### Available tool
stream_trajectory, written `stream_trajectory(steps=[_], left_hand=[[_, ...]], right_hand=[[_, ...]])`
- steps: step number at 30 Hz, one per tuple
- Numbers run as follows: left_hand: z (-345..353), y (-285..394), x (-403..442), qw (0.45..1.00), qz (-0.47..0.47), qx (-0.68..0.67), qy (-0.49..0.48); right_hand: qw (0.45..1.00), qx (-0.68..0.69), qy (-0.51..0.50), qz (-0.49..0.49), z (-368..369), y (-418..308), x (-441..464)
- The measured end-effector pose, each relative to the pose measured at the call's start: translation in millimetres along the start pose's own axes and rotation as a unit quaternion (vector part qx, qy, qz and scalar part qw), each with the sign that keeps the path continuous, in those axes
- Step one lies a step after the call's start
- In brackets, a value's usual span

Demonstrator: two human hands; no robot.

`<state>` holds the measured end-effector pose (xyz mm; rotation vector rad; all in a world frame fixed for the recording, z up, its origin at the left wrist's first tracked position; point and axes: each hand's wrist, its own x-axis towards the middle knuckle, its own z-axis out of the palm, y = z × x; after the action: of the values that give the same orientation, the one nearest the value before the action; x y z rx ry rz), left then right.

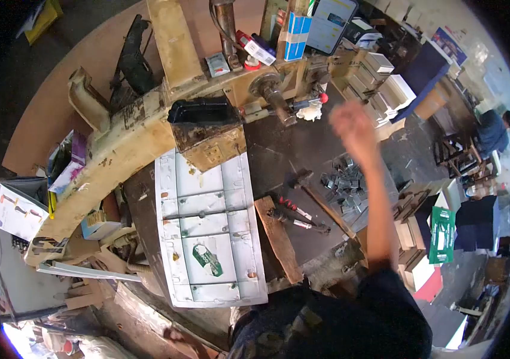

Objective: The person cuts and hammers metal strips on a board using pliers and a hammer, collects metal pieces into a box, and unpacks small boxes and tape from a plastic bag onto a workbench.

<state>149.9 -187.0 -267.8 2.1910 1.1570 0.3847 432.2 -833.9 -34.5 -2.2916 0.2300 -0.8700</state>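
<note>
My right hand (pixel 353 127) is raised over the right side of the dark workbench, blurred by motion. Its fingers look curled, but I cannot tell whether they hold anything. Nearby are a lever with a red knob (pixel 323 98) and a stack of small drawers (pixel 367 79). Under my right forearm lies a pile of small metal pieces (pixel 346 186). Low at the bottom edge, a dim brown shape seems to be my left hand (pixel 190 344); its fingers are not clear. A white ribbed panel (pixel 204 200) lies in front of me, with a green sticker on it.
A hammer (pixel 326 206), pliers (pixel 300 220) and a wooden strip (pixel 277 239) lie right of the panel. Behind stands a beige machine frame (pixel 129 128) with a black tray (pixel 204 112). A tablet (pixel 331 24) leans at the back. Another person (pixel 493 133) sits far right.
</note>
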Motion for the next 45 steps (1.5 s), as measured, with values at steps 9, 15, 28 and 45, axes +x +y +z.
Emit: stream_trajectory(steps=[9, 15, 28, 45], left_hand=[[58.1, 156.2, 25.0, 0.892, 0.436, 0.027, -0.116], [80.7, 245.7, -19.8, 0.692, 0.592, 0.123, -0.394], [68.5, 171.8, 15.2, 0.954, 0.260, 0.058, -0.141], [5.4, 84.7, -10.3, 0.948, -0.049, -0.031, -0.312]], right_hand=[[0.922, -0.101, -0.371, 0.045, 86.1, -29.7, -227.7], [0.950, -0.127, -0.284, 0.012, 91.8, -29.5, -251.6], [0.888, -0.168, -0.417, 0.102, 101.5, 21.7, -189.0], [0.786, 0.532, 0.078, 0.306, 125.9, -110.5, -164.2]])
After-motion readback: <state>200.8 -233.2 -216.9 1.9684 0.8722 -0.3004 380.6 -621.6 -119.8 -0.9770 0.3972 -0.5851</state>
